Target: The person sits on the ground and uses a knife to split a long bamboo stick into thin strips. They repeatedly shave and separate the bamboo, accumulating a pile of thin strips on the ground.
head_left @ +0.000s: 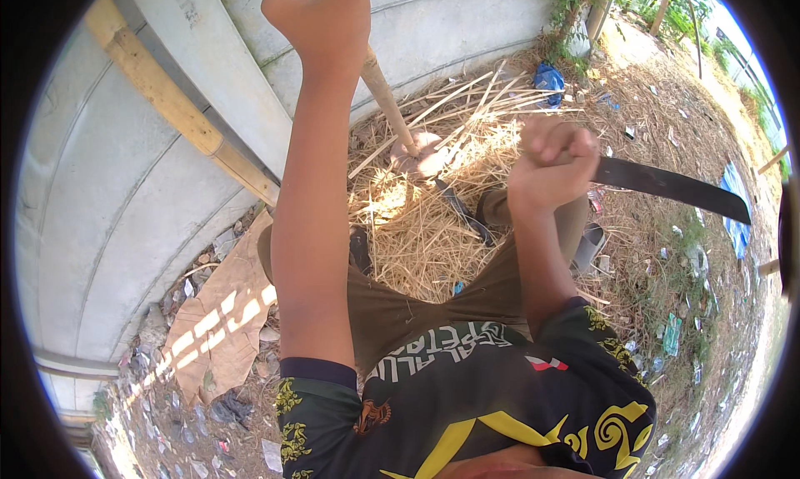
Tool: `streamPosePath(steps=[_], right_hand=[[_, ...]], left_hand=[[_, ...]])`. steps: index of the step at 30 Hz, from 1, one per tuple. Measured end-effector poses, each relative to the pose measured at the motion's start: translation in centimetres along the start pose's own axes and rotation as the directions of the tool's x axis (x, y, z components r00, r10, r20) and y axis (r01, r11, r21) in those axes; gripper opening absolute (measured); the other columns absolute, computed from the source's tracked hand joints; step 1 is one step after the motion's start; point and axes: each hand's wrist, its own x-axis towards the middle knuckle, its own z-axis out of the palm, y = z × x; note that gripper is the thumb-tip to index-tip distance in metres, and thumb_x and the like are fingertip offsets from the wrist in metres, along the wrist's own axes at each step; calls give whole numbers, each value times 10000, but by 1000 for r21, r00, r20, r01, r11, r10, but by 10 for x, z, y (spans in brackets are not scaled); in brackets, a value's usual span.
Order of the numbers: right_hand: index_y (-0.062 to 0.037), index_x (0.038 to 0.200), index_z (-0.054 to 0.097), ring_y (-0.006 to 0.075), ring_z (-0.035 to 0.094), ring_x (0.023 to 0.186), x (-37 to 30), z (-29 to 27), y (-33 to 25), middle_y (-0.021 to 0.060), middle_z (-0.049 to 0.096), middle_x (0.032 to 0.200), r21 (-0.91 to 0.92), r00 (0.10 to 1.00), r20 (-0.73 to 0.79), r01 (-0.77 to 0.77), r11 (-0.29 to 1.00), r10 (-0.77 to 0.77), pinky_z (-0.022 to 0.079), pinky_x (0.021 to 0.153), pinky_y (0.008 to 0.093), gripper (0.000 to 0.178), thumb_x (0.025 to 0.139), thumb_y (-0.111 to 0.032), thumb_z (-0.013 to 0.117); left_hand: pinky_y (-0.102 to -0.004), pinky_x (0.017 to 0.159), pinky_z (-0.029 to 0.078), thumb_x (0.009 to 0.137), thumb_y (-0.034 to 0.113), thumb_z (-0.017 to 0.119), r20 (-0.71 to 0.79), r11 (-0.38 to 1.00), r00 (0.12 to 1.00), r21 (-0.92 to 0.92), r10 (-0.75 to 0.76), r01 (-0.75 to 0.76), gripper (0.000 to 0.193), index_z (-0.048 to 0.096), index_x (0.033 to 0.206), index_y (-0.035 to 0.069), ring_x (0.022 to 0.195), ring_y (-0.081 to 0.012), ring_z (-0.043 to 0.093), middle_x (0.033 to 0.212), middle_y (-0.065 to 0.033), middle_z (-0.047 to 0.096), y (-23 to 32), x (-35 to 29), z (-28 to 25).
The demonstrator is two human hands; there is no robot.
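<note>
My left hand (317, 17), raised at the top of the view, is closed round the upper part of a bamboo pole (386, 100). The pole slants down to a pale reddish-brown block (425, 156), where its lower end seems to rest. To the right, my right hand (552, 164) grips a machete, its handle hidden in the slightly blurred fingers. The dark machete blade (673, 186) points right, apart from the pole. Below the block, a second dark blade (463, 212) lies on a heap of bamboo shavings (417, 250) between my legs.
Thin split strips (467, 104) lie beyond the heap. A concrete panel wall (108, 221) with a thick bamboo pole (167, 100) leaning on it stands at left. A cardboard sheet (221, 337) lies near my left side. Littered ground (667, 287) stretches right, with a blue plastic piece (735, 208).
</note>
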Motion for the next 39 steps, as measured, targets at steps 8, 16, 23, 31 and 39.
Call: streamPosePath(steps=[8,16,23,31,39], right_hand=[[-75,696,507,110,423,394,-41,-48,-19,-10,422,485,-663,493,-217,-708,243,843,366,410,298,226,873,-89,647],[-114,583,355,161,375,407,8,11,4,6,333,497,11,991,-114,-66,998,67,333,433,315,356,900,-78,514],[-83,659,452,127,380,390,-47,-51,-9,2,375,494,-560,299,-409,-828,22,862,343,410,311,234,847,-69,591],[-91,667,408,156,401,472,25,16,-16,35,365,526,-200,977,88,-174,964,194,402,577,336,244,896,-113,491],[-83,636,458,121,388,384,-30,-15,-23,5,396,487,-552,393,-295,-814,181,871,329,399,300,271,846,-84,630]], left_hand=[[-285,509,356,772,36,655,-27,978,994,178,-109,112,209,492,642,54,571,-59,436,593,26,478,17,1,5],[-278,495,328,777,11,628,28,997,997,17,71,-72,222,457,640,49,568,-51,399,597,41,431,-9,0,9],[-267,494,314,776,2,622,-2,988,991,76,135,-134,236,434,644,58,567,-47,372,606,42,407,-12,7,2],[-275,481,318,785,2,621,-29,996,997,44,78,-76,211,453,663,44,556,-50,374,601,29,421,-9,5,2],[-276,473,305,794,-6,614,-40,996,996,37,84,-82,251,421,650,65,538,-62,349,599,31,392,-9,7,4]])
